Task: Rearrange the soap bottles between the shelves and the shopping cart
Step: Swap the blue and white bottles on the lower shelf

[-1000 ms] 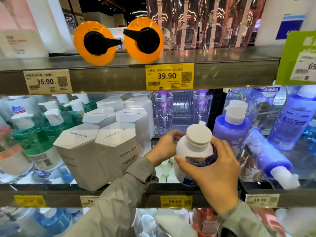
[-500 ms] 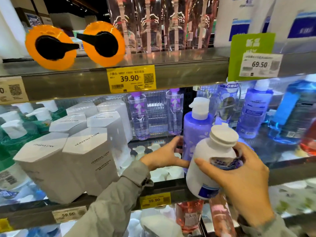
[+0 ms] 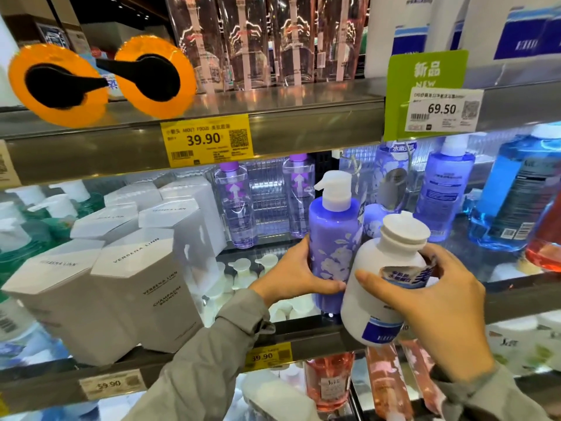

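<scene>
Two hands at a shop shelf, each on a soap bottle.

Head view: the left hand (image 3: 291,275) grips the purple pump bottle (image 3: 334,232), upright near the middle shelf's (image 3: 522,302) front edge. The right hand (image 3: 437,305) grasps the white bottle (image 3: 364,311), tilted, out past that edge, just beside the purple one. White boxes (image 3: 145,287) crowd the shelf's left, with a gap between them and the bottles.

Bright, cool store light, hardly any shadows. Blue bottles (image 3: 513,189) glow like they're backlit. Streaky glare on the clear packs (image 3: 243,41) up top, sheen on the metal shelf (image 3: 303,98). Fisheye bends the edges, and the bottom price tag (image 3: 109,384) is smeared.
</scene>
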`<state>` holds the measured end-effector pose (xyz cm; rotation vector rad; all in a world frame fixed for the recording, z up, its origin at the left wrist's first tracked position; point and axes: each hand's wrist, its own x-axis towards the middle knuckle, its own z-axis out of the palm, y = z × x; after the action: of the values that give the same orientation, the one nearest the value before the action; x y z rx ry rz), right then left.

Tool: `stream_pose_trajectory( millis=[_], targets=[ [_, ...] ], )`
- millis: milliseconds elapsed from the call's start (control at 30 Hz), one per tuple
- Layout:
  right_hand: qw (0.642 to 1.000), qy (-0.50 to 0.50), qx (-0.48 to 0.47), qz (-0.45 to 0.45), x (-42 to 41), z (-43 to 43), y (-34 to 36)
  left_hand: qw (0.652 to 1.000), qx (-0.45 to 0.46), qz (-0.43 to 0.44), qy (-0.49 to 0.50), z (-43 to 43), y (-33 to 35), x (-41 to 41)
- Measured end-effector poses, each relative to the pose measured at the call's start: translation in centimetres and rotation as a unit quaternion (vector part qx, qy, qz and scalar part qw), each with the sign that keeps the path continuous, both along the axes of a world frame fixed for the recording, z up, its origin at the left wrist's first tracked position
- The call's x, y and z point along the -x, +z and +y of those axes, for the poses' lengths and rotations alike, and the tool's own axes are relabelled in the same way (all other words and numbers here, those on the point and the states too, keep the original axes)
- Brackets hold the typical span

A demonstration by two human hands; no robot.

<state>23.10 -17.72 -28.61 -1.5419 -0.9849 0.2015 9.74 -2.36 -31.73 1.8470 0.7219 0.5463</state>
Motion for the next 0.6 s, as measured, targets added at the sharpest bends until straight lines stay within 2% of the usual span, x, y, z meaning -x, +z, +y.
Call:
stream_pose_trajectory(
  millis=[267,467,600],
  targets=[
    [0.999,0.03,-0.013,-0.013,0.9,1.5,0.5,0.999,-0.022,0.007,0.043,0.9,-0.2,2.6],
    [0.998,0.055,-0.022,-0.02,2.3,3.8,0.0,0.997,-0.003,-0.004,0.083,1.2,-0.3,5.8],
    [0.997,0.044,0.003,-0.063,3.6,6.0,-0.9,0.995,-0.006,-0.007,0.098,1.3,-0.4,7.8]
  ],
)
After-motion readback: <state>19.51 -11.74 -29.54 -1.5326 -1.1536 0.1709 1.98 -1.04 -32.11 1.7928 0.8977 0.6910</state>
